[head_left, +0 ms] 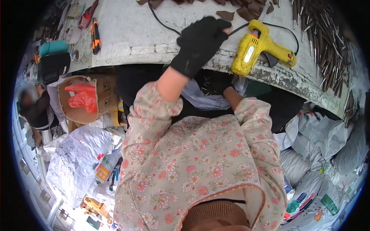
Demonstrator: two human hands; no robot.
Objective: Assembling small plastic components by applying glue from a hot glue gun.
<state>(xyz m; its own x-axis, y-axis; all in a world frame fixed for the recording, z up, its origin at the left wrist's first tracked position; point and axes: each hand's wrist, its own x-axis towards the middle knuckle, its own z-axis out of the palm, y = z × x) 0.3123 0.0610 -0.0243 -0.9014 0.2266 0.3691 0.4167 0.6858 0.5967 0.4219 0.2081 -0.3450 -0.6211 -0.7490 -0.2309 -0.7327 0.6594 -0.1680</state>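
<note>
My left hand (202, 44), in a black glove with a bare fingertip showing, is over the worktable's front edge. Its fingers are curled closed; what they hold, if anything, is hidden. A black cord (163, 24) passes behind this hand. Just right of it a yellow hot glue gun (250, 52) lies at the table's edge. Below the tabletop my right hand (220, 82), also black-gloved, reaches into the shadow at my lap beside a pale plastic bag (202, 98). Thin dark pieces show in or near that bag. The fingers of my right hand are hidden.
Brown curved scraps (246, 11) lie at the far side of the white worktable (131, 30). Brown rods with metal ends (323, 42) crowd its right. An orange-black utility knife (95, 36) lies left. A carton (106, 98), stuffed sacks (77, 158) and another person (36, 107) are around.
</note>
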